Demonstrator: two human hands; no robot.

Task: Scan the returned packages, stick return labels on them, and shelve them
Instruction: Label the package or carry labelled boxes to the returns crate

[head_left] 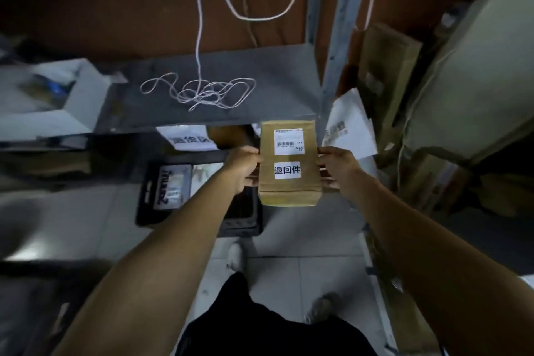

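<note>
The brown cardboard package (289,163) is held in the air just in front of the front edge of the grey metal shelf (260,87), near that shelf's right front corner, its labelled face turned up toward the camera. The left hand (242,168) is clamped on its left side and the right hand (337,172) on its right side.

Two stickers sit on the face. The upper one is a white shipping label (289,141) with a barcode and the letters "MX" at its right; the smaller print is too fine to read. Below it a white return label (287,170) reads "退回件".

With that label already stuck on, the labelling of this package looks done; whether it has been scanned cannot be told. Shelving appears to be what is left.

On the shelf lies a tangle of white string (199,92). Below, on the floor, stands a black crate (199,196), and beside it a white sign (189,139) with blurred characters.
</note>
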